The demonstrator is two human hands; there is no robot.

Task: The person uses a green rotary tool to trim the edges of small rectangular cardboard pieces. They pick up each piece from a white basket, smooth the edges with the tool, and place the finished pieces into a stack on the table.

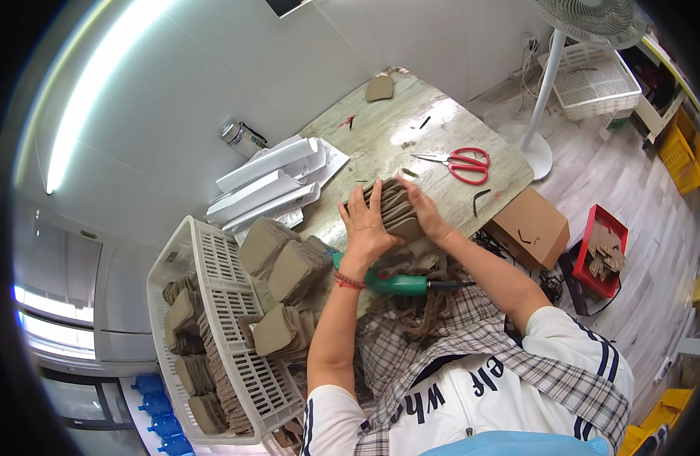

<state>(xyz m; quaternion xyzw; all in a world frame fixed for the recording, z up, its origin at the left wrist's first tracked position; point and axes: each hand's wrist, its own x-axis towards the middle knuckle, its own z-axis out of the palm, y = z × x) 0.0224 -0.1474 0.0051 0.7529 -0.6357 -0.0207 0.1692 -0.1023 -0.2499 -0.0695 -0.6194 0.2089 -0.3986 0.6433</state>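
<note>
Between my two hands is a stack of flat, rounded brown fabric-like pieces, fanned slightly and resting on the table. My left hand presses on its left side with the fingers spread along it. On the other side my right hand grips the edge, its thumb and fingers partly hidden. Just below the hands lies a green-handled corded tool, partly covered by my left wrist. Brown scraps hang near it over my lap. More stacks of brown pieces sit left of my left forearm.
Red-handled scissors lie right of the stack. White papers and a bottle stand at the left back. A white plastic basket holds more brown pieces. A cardboard box, a red tray and a fan are rightward.
</note>
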